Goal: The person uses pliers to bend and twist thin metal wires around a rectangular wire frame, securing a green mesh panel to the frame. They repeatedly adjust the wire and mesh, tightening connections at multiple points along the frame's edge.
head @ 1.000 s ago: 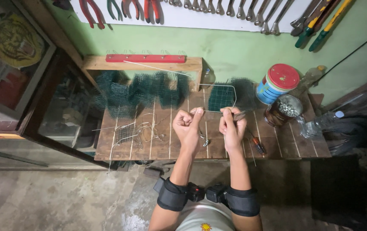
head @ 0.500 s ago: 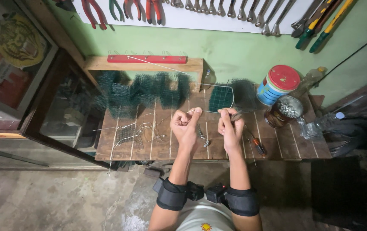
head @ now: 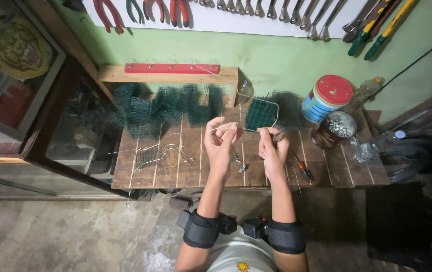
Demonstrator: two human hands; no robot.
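**benchrat:** ok so what's going on at the slatted wooden bench [head: 186, 171]? Looks like wire work.

**meshhead:** yep. Both hands are up over the middle of the bench. Left hand [head: 221, 143] is pinched shut on the end of a thin bent wire [head: 256, 100], thumb + fingers together. That wire loops up and back toward the wall side of the bench, then comes down around a small green mesh panel [head: 259, 115], like a frame. Right hand [head: 272, 150] is closed too, fingers curled tight around smth just right of the left hand, prob the other wire end or the mesh corner, but I can't tell exactly what's in there, too small.

**benchrat:** so which step imo?

**meshhead:** my guess: fixing the wire frame onto the mesh edge, mid bend or twist. Panel is held off the bench top, btw, not lying on it.

**benchrat:** next move needs what?

**meshhead:** I'd say keeping the left pinch steady while the right turns the wire, small controlled twist, else the loop springs out. Thin wire = slippy.

**benchrat:** other stuff around?

**meshhead:** rolls of green mesh [head: 165, 106] along the back of the bench, bent wire frames [head: 163, 153] on the left part, a screwdriver [head: 304, 172] right of the hands, red-lidded tin [head: 327, 98] + open can of nails [head: 338, 128] at the right end. Pliers [head: 107, 12] hang on the wall above.
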